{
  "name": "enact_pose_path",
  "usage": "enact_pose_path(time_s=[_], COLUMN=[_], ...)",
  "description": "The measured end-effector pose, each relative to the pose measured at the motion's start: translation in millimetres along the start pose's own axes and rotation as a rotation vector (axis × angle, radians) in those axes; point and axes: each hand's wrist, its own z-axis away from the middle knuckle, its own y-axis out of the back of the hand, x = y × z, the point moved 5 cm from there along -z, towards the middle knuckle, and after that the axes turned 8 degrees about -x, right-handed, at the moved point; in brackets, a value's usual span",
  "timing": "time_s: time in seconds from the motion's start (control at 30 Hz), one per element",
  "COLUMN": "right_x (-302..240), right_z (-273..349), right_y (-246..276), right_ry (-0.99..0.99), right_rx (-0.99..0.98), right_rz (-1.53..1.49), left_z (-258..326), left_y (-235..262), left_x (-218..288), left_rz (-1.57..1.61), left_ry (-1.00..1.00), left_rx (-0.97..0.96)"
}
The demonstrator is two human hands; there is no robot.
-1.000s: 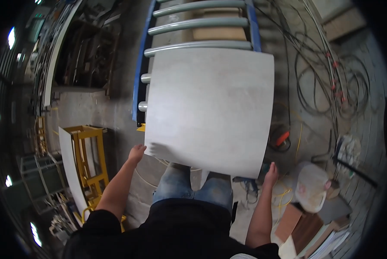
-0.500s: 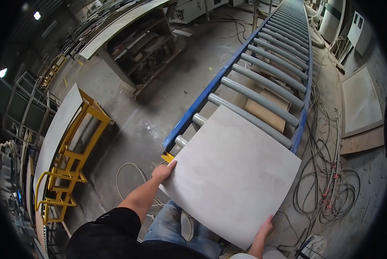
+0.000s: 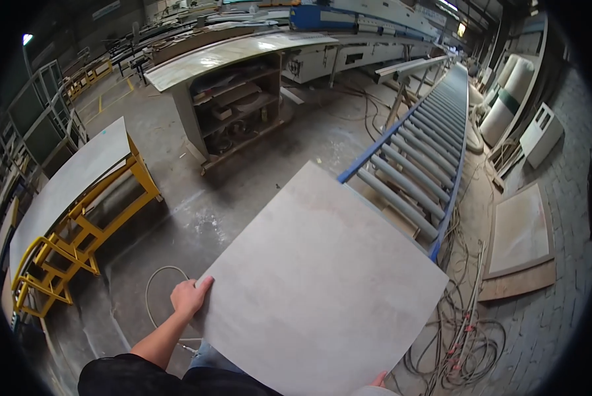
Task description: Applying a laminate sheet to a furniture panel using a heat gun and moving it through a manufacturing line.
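Observation:
A large, light grey flat board (image 3: 322, 277) fills the middle of the view, held in front of my body. My left hand (image 3: 189, 297) is closed on its left edge, thumb on the upper face and fingers underneath out of sight. At the near right edge only a little of my right hand (image 3: 380, 379) shows, gripping the board there; the rest lies hidden by the board and the lower rim. The board's far edge overlaps the near end of a roller conveyor (image 3: 401, 203) in this view. Whether it touches the rollers cannot be made out.
At left stands a yellow trolley (image 3: 114, 228) bearing another grey board (image 3: 71, 181). A workbench with cluttered shelves (image 3: 193, 125) stands beyond it. Coiled hoses (image 3: 464, 353) lie on the floor at right, near a framed panel (image 3: 520, 231) leaning against the brick wall.
The board has come up and nearer to me, with both hands still on its edges. It has shifted left in the view, which has also tilted upward.

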Motion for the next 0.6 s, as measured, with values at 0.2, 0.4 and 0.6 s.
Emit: enact_pose_path(time_s=[0.2,0.4,0.6], right_x=[-2,-203,-268], right_z=[1,174,213], right_y=[-101,-295,-404], right_ry=[0.383,0.521,0.604], right_rx=[0.083,-0.092,-0.343], right_rz=[-0.269,-0.744,-0.768], left_z=[-79,-194,-264], left_y=[117,205,286], left_x=[-39,-129,-211], left_rz=[0.277,0.601,0.93], left_ry=[-0.147,-0.35,-0.342], left_rx=[0.188,0.36,0.552])
